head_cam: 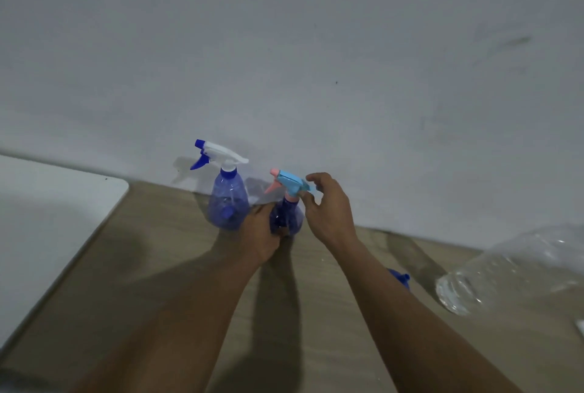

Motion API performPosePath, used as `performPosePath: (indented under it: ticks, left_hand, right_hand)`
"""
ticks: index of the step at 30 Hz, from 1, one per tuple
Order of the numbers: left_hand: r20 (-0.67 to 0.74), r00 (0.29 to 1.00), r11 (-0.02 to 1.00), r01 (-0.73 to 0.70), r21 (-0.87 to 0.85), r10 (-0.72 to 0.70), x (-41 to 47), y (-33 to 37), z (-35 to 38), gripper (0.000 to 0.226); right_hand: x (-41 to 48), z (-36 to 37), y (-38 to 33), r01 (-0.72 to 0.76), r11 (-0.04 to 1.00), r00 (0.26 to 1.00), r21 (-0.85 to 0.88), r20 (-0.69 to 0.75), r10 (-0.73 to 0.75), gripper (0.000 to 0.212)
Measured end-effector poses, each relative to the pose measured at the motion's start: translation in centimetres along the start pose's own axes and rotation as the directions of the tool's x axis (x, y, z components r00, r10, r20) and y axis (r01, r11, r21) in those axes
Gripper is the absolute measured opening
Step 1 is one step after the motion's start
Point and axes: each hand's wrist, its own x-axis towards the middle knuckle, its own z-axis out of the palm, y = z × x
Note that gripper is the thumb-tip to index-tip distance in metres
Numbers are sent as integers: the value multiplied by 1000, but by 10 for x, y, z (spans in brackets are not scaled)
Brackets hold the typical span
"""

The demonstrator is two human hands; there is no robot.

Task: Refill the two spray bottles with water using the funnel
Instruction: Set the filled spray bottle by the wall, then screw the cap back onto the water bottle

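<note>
Two hands on right bottle (pixel 286 218), table's (pixel 158 266) far edge: left hand (pixel 262 234) wraps body to steady; right hand (pixel 328 206) fingers pinch sprayer (pixel 289 182). I'd guess unscrewing.

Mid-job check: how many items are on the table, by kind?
Spray bottles: 2 (white-headed spray bottle, pink-and-blue-headed spray bottle)
Clear plastic bottle: 1
Blue piece, part hidden behind the right forearm, possibly the funnel: 1
Total: 4
</note>
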Motion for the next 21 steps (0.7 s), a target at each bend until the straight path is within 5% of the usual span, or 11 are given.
performPosePath:
  ticks: [1,7,21]
  left_hand:
    - [-25,999,995,33,-95,-36,-5,0,-2,53]
    - [45,999,998,-12,-55,14,-39,38,-10,44]
    - [291,844,887,-459,-45,451,-73,207,42,51]
  right_hand:
    - [-6,-5,0,-19,1000,1000,-18,8,19,29]
    - [-54,-52,10,-128,979,989,-158,50,137,32]
    - [-190,-202,105,-467,831,882,-304,-97,460,38]
